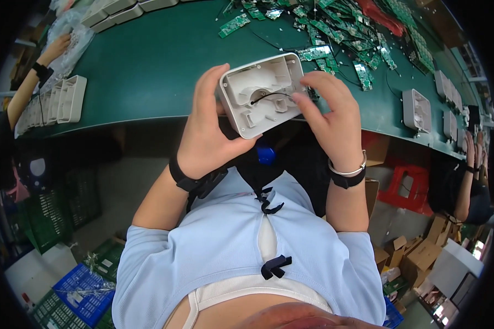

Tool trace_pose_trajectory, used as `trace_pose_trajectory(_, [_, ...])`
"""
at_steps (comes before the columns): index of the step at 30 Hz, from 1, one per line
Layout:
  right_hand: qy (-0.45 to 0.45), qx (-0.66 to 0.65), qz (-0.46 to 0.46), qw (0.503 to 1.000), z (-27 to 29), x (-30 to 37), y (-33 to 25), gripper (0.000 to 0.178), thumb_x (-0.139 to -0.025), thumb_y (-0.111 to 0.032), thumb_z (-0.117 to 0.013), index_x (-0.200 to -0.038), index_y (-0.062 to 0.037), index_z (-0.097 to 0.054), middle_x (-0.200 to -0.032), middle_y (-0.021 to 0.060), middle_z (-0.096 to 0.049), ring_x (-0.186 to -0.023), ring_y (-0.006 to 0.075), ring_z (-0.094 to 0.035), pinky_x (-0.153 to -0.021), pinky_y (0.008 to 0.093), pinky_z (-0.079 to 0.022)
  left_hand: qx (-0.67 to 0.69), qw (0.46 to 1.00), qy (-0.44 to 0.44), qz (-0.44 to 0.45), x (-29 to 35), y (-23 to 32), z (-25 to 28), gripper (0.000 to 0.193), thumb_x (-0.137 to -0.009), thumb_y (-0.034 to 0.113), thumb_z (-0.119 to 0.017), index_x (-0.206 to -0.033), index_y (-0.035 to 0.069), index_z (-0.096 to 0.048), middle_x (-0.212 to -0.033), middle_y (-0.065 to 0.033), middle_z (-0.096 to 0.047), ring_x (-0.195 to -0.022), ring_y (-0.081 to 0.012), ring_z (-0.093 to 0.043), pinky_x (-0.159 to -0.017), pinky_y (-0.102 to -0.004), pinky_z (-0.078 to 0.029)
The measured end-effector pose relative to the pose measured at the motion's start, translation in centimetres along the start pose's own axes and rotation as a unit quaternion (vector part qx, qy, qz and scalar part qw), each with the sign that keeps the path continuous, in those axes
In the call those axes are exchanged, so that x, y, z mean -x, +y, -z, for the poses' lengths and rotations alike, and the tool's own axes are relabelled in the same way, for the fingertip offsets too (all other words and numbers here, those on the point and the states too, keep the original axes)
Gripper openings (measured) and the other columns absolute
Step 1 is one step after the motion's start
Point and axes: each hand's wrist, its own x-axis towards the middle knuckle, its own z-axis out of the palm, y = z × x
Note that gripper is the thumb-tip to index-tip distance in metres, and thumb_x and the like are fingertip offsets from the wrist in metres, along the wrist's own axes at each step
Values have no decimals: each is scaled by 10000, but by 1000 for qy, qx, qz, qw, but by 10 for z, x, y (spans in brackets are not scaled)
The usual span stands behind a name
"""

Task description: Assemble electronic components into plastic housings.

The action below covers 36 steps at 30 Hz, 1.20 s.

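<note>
White housing [260, 82] over near table edge [142, 118]

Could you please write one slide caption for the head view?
Left hand holding an open white housing, right hand near its thin black wire, at a green table with scattered circuit boards.

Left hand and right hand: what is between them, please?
In the head view, an open white plastic housing lies between the left hand and the right hand; a thin black wire curves across its inside.
</note>
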Motion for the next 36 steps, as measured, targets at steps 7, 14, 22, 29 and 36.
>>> trace_pose_trajectory(7, [-70, -66, 13, 995, 20, 6, 12, 365, -869, -42, -804, -1223, -14, -715, -1191, 126, -733, -1069, 241, -705, -948, 334, -538, 31, 999, -4, 34, -2, -3, -1, 1139, -722, -31, -896, -1619, 46, -198, -1607, -159, -373, -1297, -331, -659, -1025, -414, -609])
trace_pose_trajectory(14, [18, -149, -6, 989, 19, 13, 16, 362, -847, 49, -811, -1196, 26, -720, -1179, 109, -732, -1027, 165, -679, -913, 308, -535, 62, 995, -1, 78, 0, -1, 0, 1135, -723, -41, -887, -1618, 44, -194, -1601, -162, -385, -1295, -330, -660, -1029, -418, -607])
trace_pose_trajectory(22, [62, -128, 17, 990, 6, 12, -8, 318, -836, 57, -817, -1137, 15, -724, -1004, 77, -747, -938, 181, -687, -858, 306, -532, 46, 997, 0, 65, -1, 3, -3, 1135, -724, -18, -895, -1618, 45, -197, -1587, -169, -409, -1311, -320, -640, -1057, -423, -581])
trace_pose_trajectory(29, [-74, -23, 153, 985, 6, 9, -34, 327, -782, 27, -819, -1091, -27, -726, -992, 112, -745, -897, 304, -692, -797, 380, -528, -10, 1000, -1, -4, 1, -2, -6, 1145, -709, 11, -897, -1616, 38, -199, -1561, -155, -431, -1382, -313, -557, -1120, -447, -500])
trace_pose_trajectory(36, [-122, -43, 145, 981, 16, 12, -37, 304, -773, -6, -820, -1058, -48, -723, -1005, 95, -745, -890, 307, -686, -783, 411, -513, 3, 999, 7, -38, 1, -3, -7, 1122, -700, 39, -900, -1609, 38, -243, -1561, -195, -369, -1407, -341, -499, -1110, -445, -502])
